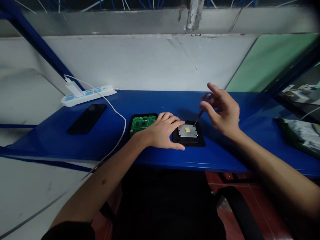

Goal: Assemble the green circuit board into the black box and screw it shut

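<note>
Blue table [160, 159] carries a black cover [190, 142], on which we see a metal plate [193, 133] with a yellow pad [187, 129]. Our left hand [164, 132] lies spread over the cover's left side, gripping nothing. Our right hand [223, 111], partly curled, holds a screwdriver [200, 112], its tip at the plate's upper right corner. Left of the cover, our left hand partly hides a green circuit board [142, 123].

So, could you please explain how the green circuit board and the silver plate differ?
The green circuit board carries dark chips, while the silver plate has one small yellowish pad. The board is partly hidden by the left hand, whereas the plate shows almost whole. The screwdriver points to the plate's upper right corner; no tool is at the board's visible part. Both sit in black housings on the blue table.
</note>
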The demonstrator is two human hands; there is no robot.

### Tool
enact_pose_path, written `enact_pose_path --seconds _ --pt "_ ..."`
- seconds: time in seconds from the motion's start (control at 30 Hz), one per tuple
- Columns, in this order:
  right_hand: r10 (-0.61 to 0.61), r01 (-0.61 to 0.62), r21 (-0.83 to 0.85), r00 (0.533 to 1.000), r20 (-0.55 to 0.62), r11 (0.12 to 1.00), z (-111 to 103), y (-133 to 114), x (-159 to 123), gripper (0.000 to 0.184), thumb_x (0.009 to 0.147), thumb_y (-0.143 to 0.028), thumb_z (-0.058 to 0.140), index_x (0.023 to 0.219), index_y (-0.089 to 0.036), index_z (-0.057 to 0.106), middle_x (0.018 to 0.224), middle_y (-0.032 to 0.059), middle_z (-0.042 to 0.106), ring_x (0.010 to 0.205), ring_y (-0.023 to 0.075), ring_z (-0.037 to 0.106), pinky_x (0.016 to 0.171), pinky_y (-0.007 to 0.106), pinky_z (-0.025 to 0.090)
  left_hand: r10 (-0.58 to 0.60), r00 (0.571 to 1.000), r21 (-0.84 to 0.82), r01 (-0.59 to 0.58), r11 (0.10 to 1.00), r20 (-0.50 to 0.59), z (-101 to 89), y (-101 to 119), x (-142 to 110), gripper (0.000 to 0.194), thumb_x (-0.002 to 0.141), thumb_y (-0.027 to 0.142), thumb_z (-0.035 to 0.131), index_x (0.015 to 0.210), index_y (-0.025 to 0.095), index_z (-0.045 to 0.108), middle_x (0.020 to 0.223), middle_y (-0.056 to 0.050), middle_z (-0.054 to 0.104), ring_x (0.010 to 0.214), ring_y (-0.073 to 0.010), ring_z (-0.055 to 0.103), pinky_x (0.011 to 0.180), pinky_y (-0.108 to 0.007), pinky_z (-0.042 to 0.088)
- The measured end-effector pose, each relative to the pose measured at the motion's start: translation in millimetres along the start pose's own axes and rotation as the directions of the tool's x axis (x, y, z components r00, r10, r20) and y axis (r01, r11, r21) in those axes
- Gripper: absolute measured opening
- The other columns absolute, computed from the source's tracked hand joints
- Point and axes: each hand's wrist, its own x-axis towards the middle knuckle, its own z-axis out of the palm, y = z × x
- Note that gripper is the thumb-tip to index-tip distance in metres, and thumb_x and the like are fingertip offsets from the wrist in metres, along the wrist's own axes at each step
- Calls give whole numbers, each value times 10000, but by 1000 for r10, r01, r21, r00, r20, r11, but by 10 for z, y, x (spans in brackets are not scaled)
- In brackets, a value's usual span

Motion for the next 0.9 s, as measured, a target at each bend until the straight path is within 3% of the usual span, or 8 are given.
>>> enact_pose_path --seconds 0.1,0.17,0.33,0.43,0.63,0.77,0.9 --pt "-23 21 -50 999 -32 999 -10 -18 18 459 830 -423 769 1268 -336 663 893 32 612 738 204 631 702 452 625 2 1000 10 -2 1000 4 -2 2 2 975 770 857 550 1511 233 438 1479 -124 508 1361 -373 355 1162 -524 240" --pt "-23 22 -58 999 -26 998 -24 -44 29 382 864 -436 728 1227 -327 684 925 41 623 747 199 630 714 445 624 -3 1000 12 3 1000 4 -7 4 1 966 772 855 551 1508 240 440 1483 -122 506 1366 -372 351 1163 -524 235" --pt "18 -22 61 998 59 998 -26 -78 20 391 1027 -391 448 1396 -372 576 1136 59 687 857 203 713 783 453 631 -2 1000 10 2 1000 16 -25 13 2 969 784 845 550 1501 200 451 1487 -130 499 1365 -368 349 1170 -511 220" --pt "34 -36 74 999 35 997 -6 -55 7 429 986 -383 546 1415 -369 552 1072 52 686 821 202 706 736 436 634 -2 1000 12 1 1000 20 -30 17 2 962 789 839 551 1505 205 446 1483 -127 504 1363 -364 349 1168 -512 223" --pt "24 -24 -7 1000 1 1000 -17 -43 28 364 844 -419 752 1179 -296 678 941 39 590 756 180 619 666 385 613 4 1000 -3 -4 1000 10 -24 12 -2 967 780 843 562 1505 215 447 1483 -133 505 1360 -374 354 1160 -523 227" --pt "13 -13 0 1000 22 1000 -33 -85 36 294 967 -412 582 1236 -325 664 995 54 623 776 187 668 692 399 624 6 1000 -8 -5 1000 7 -21 14 1 954 776 841 567 1507 240 445 1481 -129 511 1362 -379 357 1156 -535 230" --pt "54 -58 68 997 56 996 -25 -98 10 359 1019 -417 468 1343 -363 613 1141 60 684 874 215 728 776 454 643 -7 1000 3 7 1000 10 -12 8 -3 969 766 860 553 1499 234 455 1480 -125 505 1362 -372 351 1155 -523 248"
